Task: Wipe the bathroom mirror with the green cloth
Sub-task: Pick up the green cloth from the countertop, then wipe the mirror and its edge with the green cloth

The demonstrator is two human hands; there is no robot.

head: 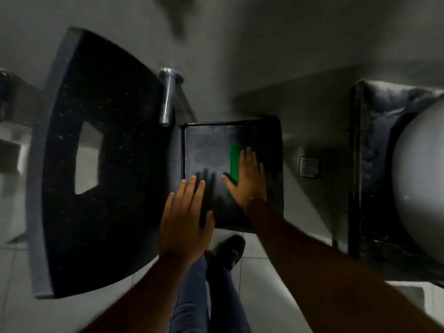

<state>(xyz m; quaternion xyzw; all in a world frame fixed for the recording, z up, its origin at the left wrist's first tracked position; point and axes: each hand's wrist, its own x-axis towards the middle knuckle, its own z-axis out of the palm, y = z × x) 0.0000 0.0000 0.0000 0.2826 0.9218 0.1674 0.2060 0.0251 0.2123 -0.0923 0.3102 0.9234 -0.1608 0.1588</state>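
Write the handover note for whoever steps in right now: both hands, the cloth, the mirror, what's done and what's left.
Right hand: flat, fingers spread, pressing the green cloth against the mirror, on its right side.
Left hand: open, holding nothing, palm at the mirror's lower left edge; its reflection shows in the glass.
Mirror: dark-framed, next to the black countertop and the chrome tap.
Done: cloth is on the glass and wiping is under way. The picture is dim and blurred, so I cannot tell how much has been covered.
Left: work the cloth over the whole glass, left half included.
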